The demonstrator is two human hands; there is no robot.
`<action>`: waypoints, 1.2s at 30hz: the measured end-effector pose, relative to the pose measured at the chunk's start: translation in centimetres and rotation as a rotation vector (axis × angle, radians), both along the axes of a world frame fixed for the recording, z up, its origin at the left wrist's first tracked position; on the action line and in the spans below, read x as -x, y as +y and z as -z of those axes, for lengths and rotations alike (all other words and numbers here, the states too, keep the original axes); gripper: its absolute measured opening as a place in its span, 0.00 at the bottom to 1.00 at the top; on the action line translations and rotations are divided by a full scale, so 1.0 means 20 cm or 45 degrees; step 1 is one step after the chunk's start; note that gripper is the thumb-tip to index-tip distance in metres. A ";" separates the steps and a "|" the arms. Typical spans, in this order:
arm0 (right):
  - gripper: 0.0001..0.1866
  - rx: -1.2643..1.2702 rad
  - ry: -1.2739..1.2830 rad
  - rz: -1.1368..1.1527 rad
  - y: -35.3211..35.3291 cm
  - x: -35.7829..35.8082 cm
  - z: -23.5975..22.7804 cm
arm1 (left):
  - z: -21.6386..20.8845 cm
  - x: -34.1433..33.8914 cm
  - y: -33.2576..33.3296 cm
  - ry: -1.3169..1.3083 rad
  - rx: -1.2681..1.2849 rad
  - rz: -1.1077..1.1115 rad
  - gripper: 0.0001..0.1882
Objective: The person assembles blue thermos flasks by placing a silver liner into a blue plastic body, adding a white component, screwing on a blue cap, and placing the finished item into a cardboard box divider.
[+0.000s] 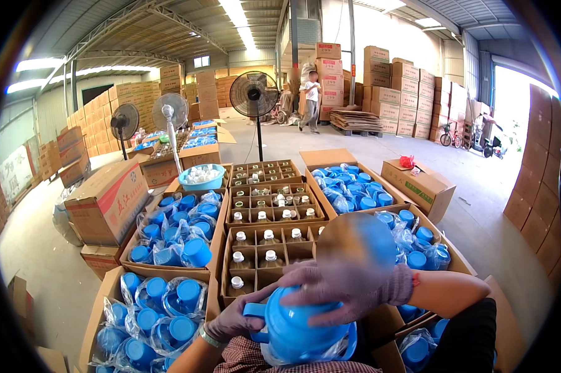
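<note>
A large blue plastic jug [293,332] with side handles sits tilted in front of my body, close to my lap. My left hand [235,322], in a greyish purple knit glove, grips it at the handle on its left side. My right hand [349,292], gloved alike, lies over the jug's upper part with fingers curved around it. A blurred round patch hides what is just above my right hand. Beyond my hands stands a divided carton [265,271] with white-capped bottles [269,256] in its cells.
Cartons of blue jugs in clear plastic bags [159,323] stand to the left and right [349,186]. Farther back are a light-blue basin of white caps [202,176], fans [254,94], closed cartons [109,199] and stacked boxes [400,93]. A person [311,102] stands in the distance.
</note>
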State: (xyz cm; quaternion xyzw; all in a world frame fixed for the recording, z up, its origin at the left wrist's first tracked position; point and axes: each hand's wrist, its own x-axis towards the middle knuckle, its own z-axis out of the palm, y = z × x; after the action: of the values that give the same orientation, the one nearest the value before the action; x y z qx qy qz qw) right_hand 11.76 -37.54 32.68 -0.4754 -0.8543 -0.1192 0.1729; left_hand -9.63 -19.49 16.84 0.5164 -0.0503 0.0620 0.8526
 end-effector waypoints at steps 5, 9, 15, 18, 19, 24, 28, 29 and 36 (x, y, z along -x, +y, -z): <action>0.18 0.139 0.331 0.156 0.14 -0.21 0.30 | 0.21 -0.09 -0.24 0.142 -0.063 -1.005 0.53; 0.17 0.156 0.445 0.168 0.10 -0.16 0.26 | 0.21 -0.03 -0.20 0.169 0.013 -0.729 0.55; 0.18 0.138 0.491 0.231 0.01 -0.11 0.25 | 0.19 -0.04 -0.23 -0.017 -0.246 -0.569 0.59; 0.19 0.041 0.468 0.332 0.02 -0.18 0.35 | 0.22 -0.07 -0.29 0.096 -0.435 -0.761 0.60; 0.18 0.061 0.500 0.330 0.02 -0.21 0.35 | 0.22 -0.10 -0.33 0.112 -0.484 -0.842 0.59; 0.19 0.107 0.639 0.351 -0.02 -0.19 0.33 | 0.13 -0.09 -0.35 0.164 -0.431 -0.762 0.61; 0.22 0.038 0.574 0.360 -0.10 -0.20 0.27 | 0.18 0.07 -0.10 -0.229 -0.472 -0.516 0.67; 0.22 0.017 0.591 0.382 -0.11 -0.21 0.28 | 0.28 0.14 -0.02 -0.224 -0.484 -0.522 0.67; 0.21 -0.043 0.617 0.326 -0.10 -0.15 0.27 | 0.53 0.08 -0.20 0.273 -0.635 -0.506 0.30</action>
State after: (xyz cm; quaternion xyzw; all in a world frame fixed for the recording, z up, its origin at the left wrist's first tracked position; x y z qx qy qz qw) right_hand 14.85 -39.49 27.30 -0.5912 -0.7189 -0.0370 0.3636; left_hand -11.15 -23.40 6.17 0.7124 0.1277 0.1580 0.6717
